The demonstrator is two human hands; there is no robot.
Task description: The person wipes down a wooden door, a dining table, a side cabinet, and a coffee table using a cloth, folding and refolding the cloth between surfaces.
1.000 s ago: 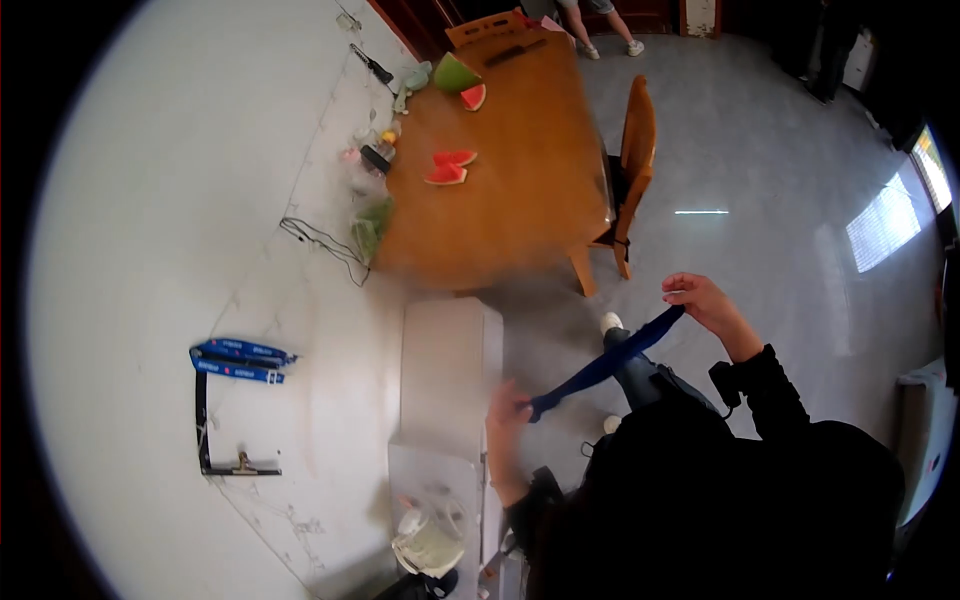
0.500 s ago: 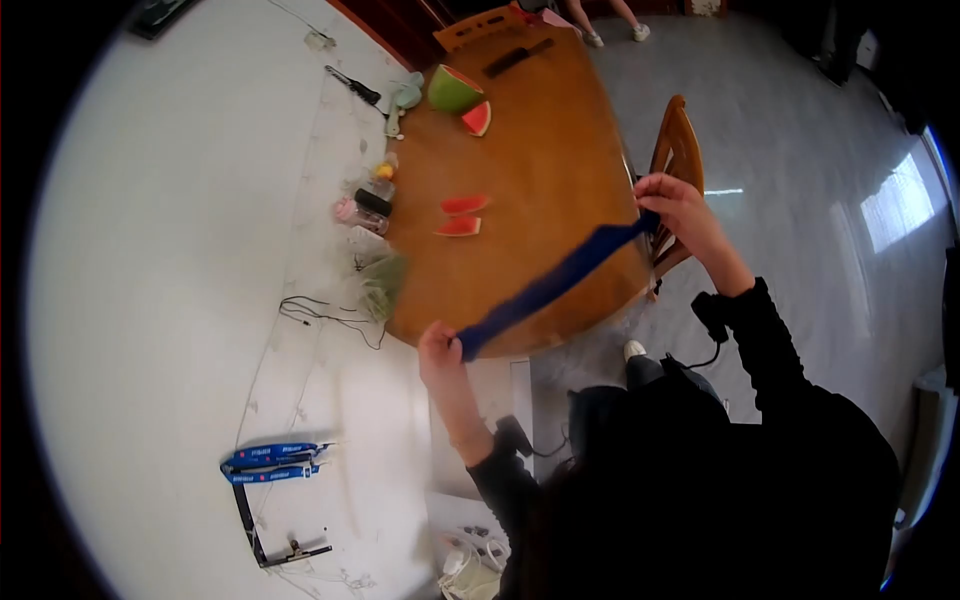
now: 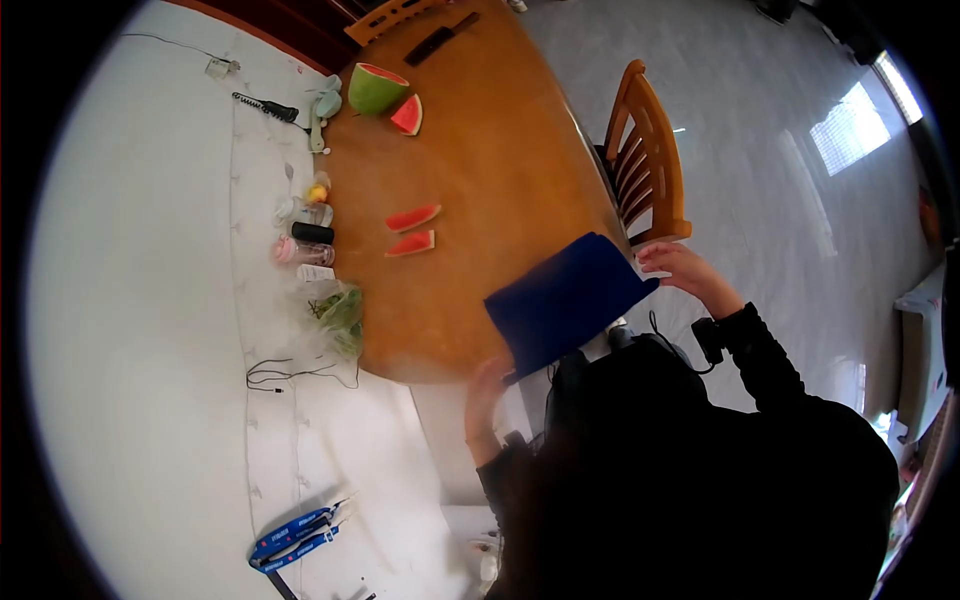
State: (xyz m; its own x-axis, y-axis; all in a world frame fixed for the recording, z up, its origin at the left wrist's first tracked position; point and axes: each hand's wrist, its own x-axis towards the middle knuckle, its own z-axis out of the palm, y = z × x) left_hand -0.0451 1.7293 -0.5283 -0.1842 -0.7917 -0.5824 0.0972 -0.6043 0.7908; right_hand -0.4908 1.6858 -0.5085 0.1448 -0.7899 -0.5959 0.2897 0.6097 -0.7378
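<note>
A dark blue cloth (image 3: 568, 300) is spread at the near edge of the wooden table (image 3: 480, 170), partly hanging over it. My right hand (image 3: 682, 268) is at the cloth's right corner, its fingers bent close to the fabric; the exact hold is unclear. Blurred by motion, my left hand (image 3: 486, 392) is beside the cloth's lower left corner, and its fingers cannot be made out. Two thin watermelon slices (image 3: 411, 243) lie mid-table. Farther back are a large cut watermelon (image 3: 377, 90) and a wedge (image 3: 408, 116).
A knife (image 3: 440, 40) lies at the table's far end. Bottles (image 3: 305, 251) and a plastic bag of greens (image 3: 340, 318) line the left side, near a cable (image 3: 290, 373). A wooden chair (image 3: 645, 160) stands right. A blue lanyard (image 3: 292, 538) is at the lower left.
The blue cloth, earlier a narrow strip stretched between both hands, is now spread wide at the table's near edge. The view has shifted, and the left hand is lower beside the cloth.
</note>
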